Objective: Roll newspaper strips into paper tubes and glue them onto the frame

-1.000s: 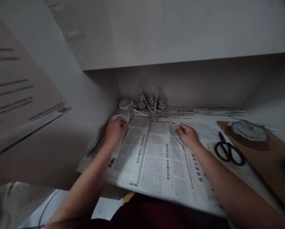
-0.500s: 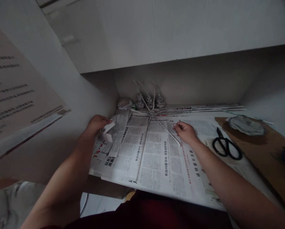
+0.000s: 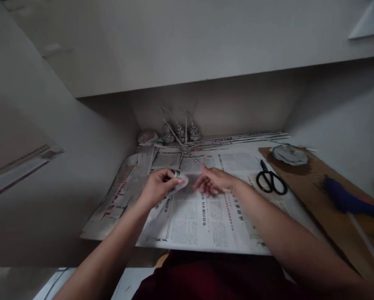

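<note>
**A:** What do you see, starting from the left?

**B:** I take the spread newspaper [image 3: 205, 208] as my landmark. Off its left edge lie folded newspaper strips [image 3: 124, 187], stacked loosely, I judge to keep them within reach. Over the newspaper's left half, my left hand [image 3: 157, 189] is raised just above the sheet, fingers curled closed around a narrow strip of newsprint [image 3: 177, 180]; the strip's end pokes out past the thumb toward the other hand.

**A:** And the right hand?

**B:** My right hand [image 3: 213, 183] hovers over the newspaper's middle, fingers loosely spread and holding nothing, tips just beside the strip, as if ready to receive it. It is slightly blurred.

**A:** What lies beyond the hands?

**B:** At the newspaper's far edge sits a star of thin paper rods [image 3: 185, 149], joined at the centre. Behind it stand three small woven cones [image 3: 180, 132]. Long rolled paper tubes [image 3: 243, 139] lie along the far edge, against the wall.

**A:** And to the right?

**B:** Black scissors [image 3: 270, 180] rest on the newspaper's right part, blades closed. Further right, a brown board [image 3: 324, 208] carries a small round dish [image 3: 289, 154].
</note>
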The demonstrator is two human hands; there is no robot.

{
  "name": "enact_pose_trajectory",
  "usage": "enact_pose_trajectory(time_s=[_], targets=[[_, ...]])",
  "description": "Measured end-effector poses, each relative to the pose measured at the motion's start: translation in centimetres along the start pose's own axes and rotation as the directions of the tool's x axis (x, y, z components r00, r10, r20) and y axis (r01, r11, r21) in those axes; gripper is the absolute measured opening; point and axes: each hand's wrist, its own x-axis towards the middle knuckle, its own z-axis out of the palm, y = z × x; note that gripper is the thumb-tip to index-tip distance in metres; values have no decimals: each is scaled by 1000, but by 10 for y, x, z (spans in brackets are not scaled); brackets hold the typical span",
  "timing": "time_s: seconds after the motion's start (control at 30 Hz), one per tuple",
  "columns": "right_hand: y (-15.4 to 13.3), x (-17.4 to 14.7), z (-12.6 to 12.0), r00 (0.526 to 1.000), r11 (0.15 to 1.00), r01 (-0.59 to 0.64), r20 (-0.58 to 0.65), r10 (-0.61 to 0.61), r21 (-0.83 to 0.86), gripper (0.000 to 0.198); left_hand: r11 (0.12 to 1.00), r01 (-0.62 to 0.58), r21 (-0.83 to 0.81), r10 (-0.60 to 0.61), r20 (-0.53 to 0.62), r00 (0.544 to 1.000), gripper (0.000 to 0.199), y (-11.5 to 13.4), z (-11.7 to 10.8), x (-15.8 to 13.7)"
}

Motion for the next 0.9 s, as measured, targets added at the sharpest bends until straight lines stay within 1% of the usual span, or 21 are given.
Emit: enact_pose_trajectory(time_s=[0.03, 0.07, 0.1, 0.13, 0.2, 0.27, 0.33, 0.4, 0.5, 0.6, 0.67, 0.73, 0.8, 0.83, 0.9], targets=[[2, 1, 7, 997, 997, -8, 80, 2, 71, 66, 997, -50, 53, 50, 15, 999, 30, 1, 9, 2], [5, 3, 12, 996, 990, 9, 88, -21, 139, 62, 991, -95, 99, 94, 23, 995, 29, 2, 16, 4], [8, 6, 15, 998, 980, 44, 40, -53, 192, 54, 983, -129, 130, 127, 26, 992, 30, 3, 23, 5], [11, 9, 16, 996, 970, 87, -36, -80, 227, 47, 979, -149, 141, 146, 30, 989, 30, 3, 28, 6], [15, 14, 12, 975, 943, 168, -191, -115, 288, 36, 983, -150, 106, 147, 37, 988, 32, 2, 34, 5], [16, 18, 4, 951, 898, 243, -274, -146, 367, 31, 995, -102, 7, 101, 28, 994, 32, -2, 35, 4], [13, 17, -6, 932, 825, 326, -301, -201, 461, 29, 991, -28, -129, 29, 2, 1000, 32, -8, 32, 3], [8, 14, -15, 913, 742, 394, -323, -249, 542, 26, 964, 41, -264, -54, -41, 998, 32, -12, 27, 2], [-1, 5, -27, 889, 632, 450, -382, -252, 631, 23, 899, 114, -423, -162, -80, 984, 32, -15, 19, 1], [-10, -5, -37, 857, 561, 513, -430, -285, 650, 20, 852, 136, -506, -226, -122, 966, 43, -15, 11, -1], [-14, -11, -44, 830, 528, 557, -449, -332, 641, 20, 852, 128, -508, -237, -156, 959, 53, -15, 7, -2], [-17, -16, -51, 815, 501, 579, -472, -337, 643, 19, 869, 81, -488, -216, -227, 950, 63, -16, 0, -4], [-17, -20, -58, 813, 475, 581, -497, -303, 661, 16, 896, -26, -443, -155, -367, 917, 70, -17, -9, -7], [-16, -21, -62, 816, 466, 576, -504, -282, 672, 15, 911, -93, -402, -108, -451, 886, 70, -17, -14, -9], [-14, -22, -69, 823, 447, 565, -512, -247, 693, 15, 933, -210, -291, -6, -597, 802, 67, -17, -26, -16]])
